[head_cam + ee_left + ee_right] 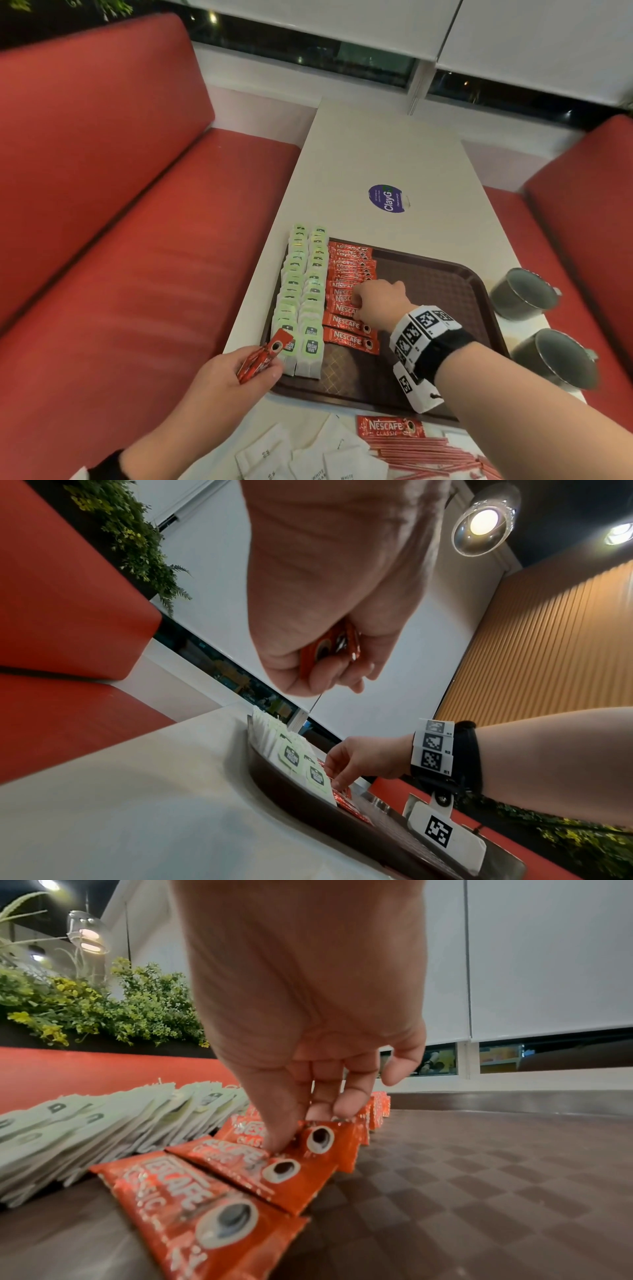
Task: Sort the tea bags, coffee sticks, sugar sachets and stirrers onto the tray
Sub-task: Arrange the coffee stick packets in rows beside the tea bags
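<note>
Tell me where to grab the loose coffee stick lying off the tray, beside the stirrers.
Pinch the coffee stick across its short left end, from above. It lies flat; stirrers crowd its near edge and the tray rim its far side.

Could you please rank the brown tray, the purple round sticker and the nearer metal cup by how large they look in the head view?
1. Brown tray, by far the largest.
2. Nearer metal cup.
3. Purple round sticker, smallest, though it lies farther from the camera, so its true size against the cup is unsure.
</note>
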`<move>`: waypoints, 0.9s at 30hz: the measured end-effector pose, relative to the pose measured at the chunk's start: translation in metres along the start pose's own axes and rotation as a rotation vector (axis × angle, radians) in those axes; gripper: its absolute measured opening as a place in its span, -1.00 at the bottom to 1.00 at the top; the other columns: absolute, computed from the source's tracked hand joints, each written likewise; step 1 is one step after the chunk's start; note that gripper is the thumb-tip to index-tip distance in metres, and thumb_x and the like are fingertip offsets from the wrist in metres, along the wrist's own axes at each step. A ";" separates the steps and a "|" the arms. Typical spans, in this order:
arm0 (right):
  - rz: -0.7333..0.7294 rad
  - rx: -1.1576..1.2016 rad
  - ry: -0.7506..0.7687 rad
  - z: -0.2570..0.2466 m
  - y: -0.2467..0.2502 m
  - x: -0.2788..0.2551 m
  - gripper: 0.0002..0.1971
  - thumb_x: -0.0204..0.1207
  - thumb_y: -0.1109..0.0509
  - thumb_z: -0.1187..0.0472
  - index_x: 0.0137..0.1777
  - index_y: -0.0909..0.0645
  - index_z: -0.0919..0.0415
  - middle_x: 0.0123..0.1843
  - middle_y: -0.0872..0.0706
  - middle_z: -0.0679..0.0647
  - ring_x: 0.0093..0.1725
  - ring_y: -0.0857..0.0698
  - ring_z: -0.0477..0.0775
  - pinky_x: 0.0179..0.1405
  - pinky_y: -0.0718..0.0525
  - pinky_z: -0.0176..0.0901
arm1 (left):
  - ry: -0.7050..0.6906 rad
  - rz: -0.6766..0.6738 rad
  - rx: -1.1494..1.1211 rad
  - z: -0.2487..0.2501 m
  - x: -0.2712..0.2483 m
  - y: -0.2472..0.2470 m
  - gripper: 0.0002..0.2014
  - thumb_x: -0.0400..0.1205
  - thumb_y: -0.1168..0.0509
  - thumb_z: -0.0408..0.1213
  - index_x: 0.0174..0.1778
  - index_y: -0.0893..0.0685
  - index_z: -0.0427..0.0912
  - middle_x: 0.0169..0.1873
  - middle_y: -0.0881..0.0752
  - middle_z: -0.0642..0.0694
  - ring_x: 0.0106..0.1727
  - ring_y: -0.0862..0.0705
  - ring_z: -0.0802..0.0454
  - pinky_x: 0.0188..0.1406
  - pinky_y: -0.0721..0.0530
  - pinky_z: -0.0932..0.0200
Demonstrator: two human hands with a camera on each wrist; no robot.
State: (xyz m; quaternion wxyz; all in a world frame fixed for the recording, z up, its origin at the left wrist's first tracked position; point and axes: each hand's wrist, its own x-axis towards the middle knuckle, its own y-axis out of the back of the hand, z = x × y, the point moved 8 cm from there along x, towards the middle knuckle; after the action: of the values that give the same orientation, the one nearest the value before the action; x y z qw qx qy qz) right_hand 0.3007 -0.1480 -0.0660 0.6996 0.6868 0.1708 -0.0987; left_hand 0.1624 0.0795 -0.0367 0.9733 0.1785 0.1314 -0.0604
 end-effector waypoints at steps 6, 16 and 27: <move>0.087 0.007 0.013 -0.003 0.005 0.002 -0.91 0.59 -0.30 0.17 0.02 -0.60 -0.01 -0.12 -0.62 -0.08 0.03 -0.61 0.07 0.26 -0.31 0.04 | 0.003 -0.001 -0.001 0.000 0.000 -0.001 -0.85 0.54 -0.44 -0.18 -0.36 -0.74 -0.01 -0.55 -0.49 0.02 -0.51 -0.34 0.21 -0.52 -0.29 0.39; 0.145 0.091 -0.001 -0.003 0.009 -0.003 -0.94 0.56 -0.33 0.17 -0.08 -0.51 -0.02 -0.05 -0.64 -0.05 0.02 -0.61 0.07 0.27 -0.35 0.06 | -0.003 -0.007 0.012 0.001 -0.001 0.002 -0.88 0.55 -0.42 -0.15 -0.28 -0.73 0.17 -0.53 -0.51 0.01 -0.48 -0.37 0.20 -0.50 -0.31 0.38; -0.075 0.019 0.047 -0.001 -0.009 -0.018 -0.81 0.49 -0.47 0.02 0.06 -0.61 -0.02 0.02 -0.67 -0.07 0.11 -0.60 0.06 0.40 -0.28 0.13 | 0.008 -0.022 -0.006 0.001 -0.001 -0.004 -0.87 0.56 -0.42 -0.19 -0.28 -0.73 0.14 -0.52 -0.51 0.02 -0.48 -0.38 0.20 -0.51 -0.31 0.39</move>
State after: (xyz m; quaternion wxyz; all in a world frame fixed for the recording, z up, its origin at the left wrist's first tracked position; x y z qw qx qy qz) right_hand 0.2807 -0.1487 -0.0673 0.6846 0.6887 0.2117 -0.1104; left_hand 0.1607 0.0757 -0.0362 0.9725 0.1743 0.1375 -0.0701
